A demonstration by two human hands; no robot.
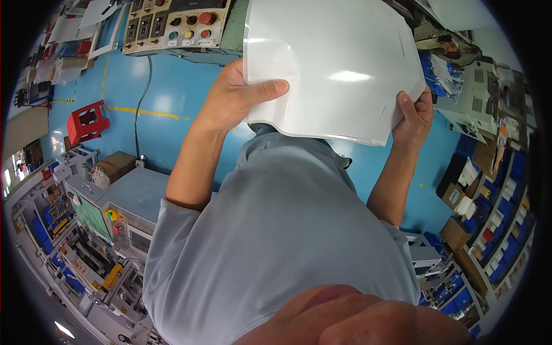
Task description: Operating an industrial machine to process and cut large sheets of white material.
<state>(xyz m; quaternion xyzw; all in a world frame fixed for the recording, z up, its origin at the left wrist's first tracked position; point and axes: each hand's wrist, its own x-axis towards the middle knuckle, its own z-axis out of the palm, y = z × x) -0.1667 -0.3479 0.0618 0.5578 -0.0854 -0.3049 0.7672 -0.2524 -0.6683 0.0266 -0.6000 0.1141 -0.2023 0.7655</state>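
Note:
A large, glossy white sheet [339, 52] is held up in front of me, its near edge curling a little and light glaring off its middle. My left hand [238, 95] grips its left edge, thumb on top and the other fingers behind it. On the opposite side, my right hand [413, 118] pinches the near right corner, with the thumb on the face of the sheet. Both hands are closed on it. What lies under the sheet is hidden.
Beyond my left hand stands a control panel [175, 29] with coloured buttons. A red stool [87, 123] and a cable [142, 103] are on the blue floor [172, 132]. Grey machine cabinets [138, 190] stand at left; shelves with blue bins [500, 213] are at right.

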